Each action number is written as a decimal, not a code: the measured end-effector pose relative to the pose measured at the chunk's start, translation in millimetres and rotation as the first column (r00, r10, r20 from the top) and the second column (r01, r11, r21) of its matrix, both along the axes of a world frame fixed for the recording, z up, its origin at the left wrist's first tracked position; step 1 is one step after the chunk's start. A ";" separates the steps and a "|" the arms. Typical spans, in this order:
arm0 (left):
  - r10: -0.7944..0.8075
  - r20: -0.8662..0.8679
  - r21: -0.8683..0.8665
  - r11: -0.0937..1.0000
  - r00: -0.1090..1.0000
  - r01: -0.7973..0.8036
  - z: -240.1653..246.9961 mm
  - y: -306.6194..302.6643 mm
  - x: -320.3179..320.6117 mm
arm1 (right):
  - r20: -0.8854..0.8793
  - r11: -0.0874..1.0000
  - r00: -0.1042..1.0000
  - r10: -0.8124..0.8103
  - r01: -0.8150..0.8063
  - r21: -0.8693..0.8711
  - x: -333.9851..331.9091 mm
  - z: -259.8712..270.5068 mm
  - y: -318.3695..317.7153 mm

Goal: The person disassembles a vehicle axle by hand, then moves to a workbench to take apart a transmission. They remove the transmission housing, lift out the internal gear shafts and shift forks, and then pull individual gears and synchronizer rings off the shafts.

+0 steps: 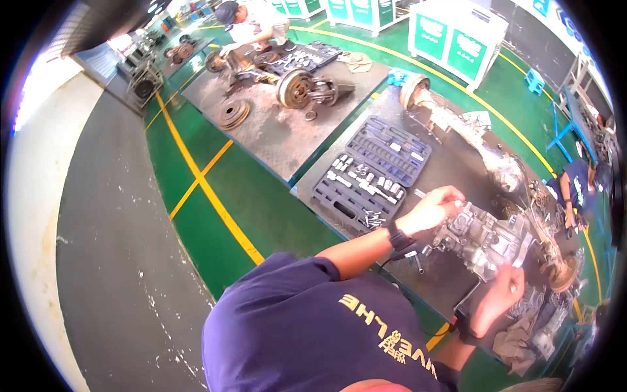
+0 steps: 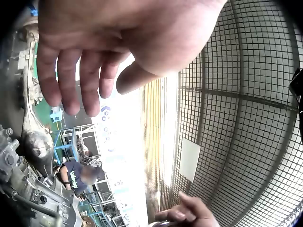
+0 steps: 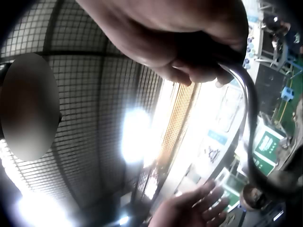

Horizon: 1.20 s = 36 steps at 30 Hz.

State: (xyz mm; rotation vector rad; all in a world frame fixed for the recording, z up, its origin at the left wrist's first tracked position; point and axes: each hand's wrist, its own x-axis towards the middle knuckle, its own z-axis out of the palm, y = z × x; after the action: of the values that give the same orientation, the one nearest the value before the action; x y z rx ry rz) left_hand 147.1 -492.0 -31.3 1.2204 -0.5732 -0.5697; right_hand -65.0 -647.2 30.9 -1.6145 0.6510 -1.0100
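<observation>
A grey metal gearbox-like assembly (image 1: 480,238) stands on the workbench in front of the person. Close to its upper left side in the head view is the left hand (image 1: 443,208); its fingers hang loose and hold nothing in the left wrist view. At the near side of the assembly is the right hand (image 1: 499,297). The right wrist view shows this hand (image 3: 189,38) curled round the end of a curved, shiny metal rod (image 3: 251,109). The rod bends down toward the bench parts. Both wrists wear black bands.
A socket set case (image 1: 366,186) lies unfolded left of the assembly. Behind stretches a long rusty axle (image 1: 483,144). Crumpled cloth (image 1: 516,343) and small parts lie at the near right. Another bench (image 1: 261,134) carries drums and tools. Two other people work nearby.
</observation>
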 end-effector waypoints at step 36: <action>-0.060 -0.199 0.435 0.889 0.978 0.143 -79.8 2.4 1.9 | 0.071 0.983 0.981 0.182 -0.180 -0.032 21.5 22.6 -41.8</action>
State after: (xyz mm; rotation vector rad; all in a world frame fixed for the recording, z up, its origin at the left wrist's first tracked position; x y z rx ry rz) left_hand 148.9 -489.6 -111.1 1.5588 -0.3604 -0.9293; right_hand -43.6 -689.0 53.5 -1.6188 0.4348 -0.9421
